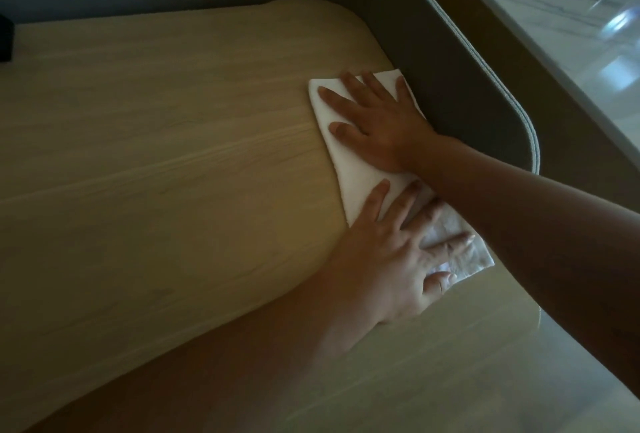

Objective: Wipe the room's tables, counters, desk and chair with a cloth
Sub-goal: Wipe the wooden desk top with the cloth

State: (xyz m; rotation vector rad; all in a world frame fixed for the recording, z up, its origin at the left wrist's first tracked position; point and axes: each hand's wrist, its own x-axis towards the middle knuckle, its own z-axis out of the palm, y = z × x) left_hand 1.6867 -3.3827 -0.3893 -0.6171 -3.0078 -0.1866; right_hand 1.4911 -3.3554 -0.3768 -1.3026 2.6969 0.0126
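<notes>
A folded white cloth (349,169) lies flat on the light wooden desk top (166,162), near its right side. My right hand (370,121) presses on the far half of the cloth, fingers spread and straight. My left hand (394,252) lies flat on the near half, fingers spread, thumb over the crumpled near edge. My right forearm crosses over the left hand's fingertips.
A grey padded panel (464,86) runs along the back and right side of the desk, right beside the cloth. Beyond it at the upper right is a white marble counter (554,3). A dark object (5,39) sits at the desk's far left edge.
</notes>
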